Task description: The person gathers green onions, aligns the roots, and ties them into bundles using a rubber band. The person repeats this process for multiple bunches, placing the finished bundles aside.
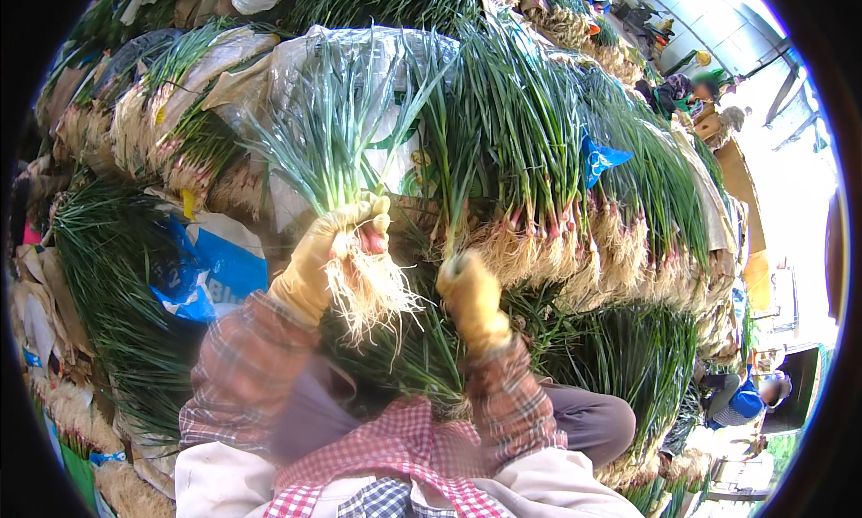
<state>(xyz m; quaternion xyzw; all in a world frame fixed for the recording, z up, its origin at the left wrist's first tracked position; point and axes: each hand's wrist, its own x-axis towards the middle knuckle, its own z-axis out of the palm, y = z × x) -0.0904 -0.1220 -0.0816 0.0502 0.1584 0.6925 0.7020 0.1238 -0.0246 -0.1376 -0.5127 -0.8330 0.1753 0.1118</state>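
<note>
My left hand (337, 249), in a pale yellow glove, grips a bunch of green onions (343, 161). Their leaves fan upward, reddish bulbs show at the fingers, and a mass of pale roots (367, 289) hangs below. To its right, my gloved right hand (475, 299) is blurred and closed around the base of a few green onion stalks (458, 211); the gripped ends are hidden. Just beyond that hand lies a row of green onions (525, 134), leaves pointing away and roots toward me. More loose onion leaves (417, 356) lie below my hands, over my lap.
A clear plastic sheet (363, 47) and a printed white bag lie ahead. At left are a blue printed sack (229, 262) and a leafy heap (114, 269). Onion bundles (633, 356) lie at right. Other people sit at upper right (680, 94) and lower right (737, 400).
</note>
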